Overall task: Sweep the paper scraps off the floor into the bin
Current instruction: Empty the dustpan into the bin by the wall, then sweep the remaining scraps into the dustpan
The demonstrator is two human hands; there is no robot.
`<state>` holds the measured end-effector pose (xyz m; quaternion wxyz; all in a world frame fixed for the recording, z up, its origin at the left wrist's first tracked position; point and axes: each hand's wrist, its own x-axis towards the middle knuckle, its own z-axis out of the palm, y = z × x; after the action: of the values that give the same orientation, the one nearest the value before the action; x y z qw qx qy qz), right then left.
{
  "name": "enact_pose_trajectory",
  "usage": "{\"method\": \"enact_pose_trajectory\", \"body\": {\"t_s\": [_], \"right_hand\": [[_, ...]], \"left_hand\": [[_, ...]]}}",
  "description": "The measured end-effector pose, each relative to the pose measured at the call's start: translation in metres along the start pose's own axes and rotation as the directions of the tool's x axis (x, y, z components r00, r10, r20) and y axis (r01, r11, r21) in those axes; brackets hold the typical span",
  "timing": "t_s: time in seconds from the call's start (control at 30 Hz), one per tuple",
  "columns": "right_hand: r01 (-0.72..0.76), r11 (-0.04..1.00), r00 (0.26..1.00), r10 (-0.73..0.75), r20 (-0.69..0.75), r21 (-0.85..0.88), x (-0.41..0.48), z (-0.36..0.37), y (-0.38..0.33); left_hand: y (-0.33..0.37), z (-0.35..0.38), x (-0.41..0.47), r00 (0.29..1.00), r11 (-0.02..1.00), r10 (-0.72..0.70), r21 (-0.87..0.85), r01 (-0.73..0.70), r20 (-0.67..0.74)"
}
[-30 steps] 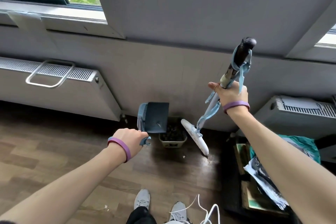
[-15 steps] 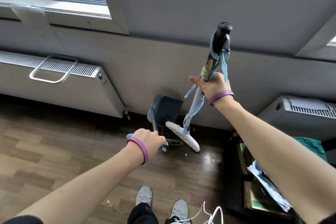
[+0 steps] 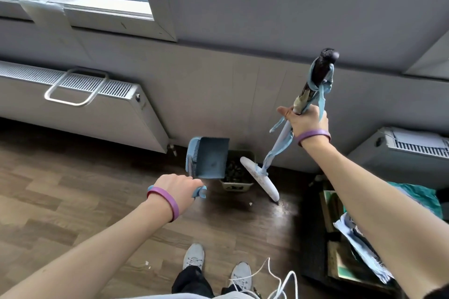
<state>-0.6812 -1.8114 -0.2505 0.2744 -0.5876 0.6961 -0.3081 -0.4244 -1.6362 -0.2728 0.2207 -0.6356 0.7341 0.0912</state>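
Note:
My left hand (image 3: 178,189) grips the light-blue handle of a blue dustpan (image 3: 210,158), which is tipped up just left of a small white bin (image 3: 237,185) standing against the wall. Dark litter fills the bin. My right hand (image 3: 305,120) grips the broom handle (image 3: 313,85), wrapped with blue strips, high up. The white broom head (image 3: 258,178) hangs tilted over the bin's right edge, its lower tip near the floor. A small paper scrap (image 3: 250,204) lies on the floor before the bin, and two more scraps (image 3: 147,263) lie near my left forearm.
A white radiator (image 3: 80,104) runs along the wall at left, a second one (image 3: 408,150) at right. A dark low shelf (image 3: 345,245) with papers and a teal bag stands at right. My shoes (image 3: 194,258) and white cords (image 3: 277,277) are below.
The dustpan has swung back up beside the bin after dipping lower and turning. The broom and my right hand shifted right again, with the broom head now over the bin's right edge.

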Motion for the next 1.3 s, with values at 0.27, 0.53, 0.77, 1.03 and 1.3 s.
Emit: {"method": "enact_pose_trajectory", "body": {"t_s": [0.27, 0.53, 0.77, 1.03, 1.3], "right_hand": [[-0.013, 1.000, 0.998, 0.013, -0.066, 0.007, 0.001, -0.031, 0.000], [-0.122, 0.992, 0.989, 0.122, -0.077, 0.008, -0.006, -0.050, 0.035], [-0.262, 0.965, 0.961, 0.262, 0.092, -0.009, -0.001, -0.030, 0.087], [-0.433, 0.897, 0.900, 0.427, 0.085, 0.091, 0.012, 0.006, 0.177], [-0.475, 0.879, 0.873, 0.466, 0.143, 0.034, -0.010, 0.047, 0.184]], "left_hand": [[-0.024, 0.007, -0.013, 0.895, 0.801, -0.431, -0.506, 0.319, -0.118], [-0.049, -0.001, -0.004, 0.762, 0.439, -0.640, -0.767, 0.468, 0.098], [-0.021, 0.018, -0.019, 0.795, 0.373, -0.580, -0.809, 0.454, 0.179], [0.010, 0.031, -0.023, 0.824, 0.357, -0.517, -0.817, 0.453, 0.231], [0.032, 0.059, -0.013, 0.791, 0.368, -0.537, -0.763, 0.531, 0.293]]}}
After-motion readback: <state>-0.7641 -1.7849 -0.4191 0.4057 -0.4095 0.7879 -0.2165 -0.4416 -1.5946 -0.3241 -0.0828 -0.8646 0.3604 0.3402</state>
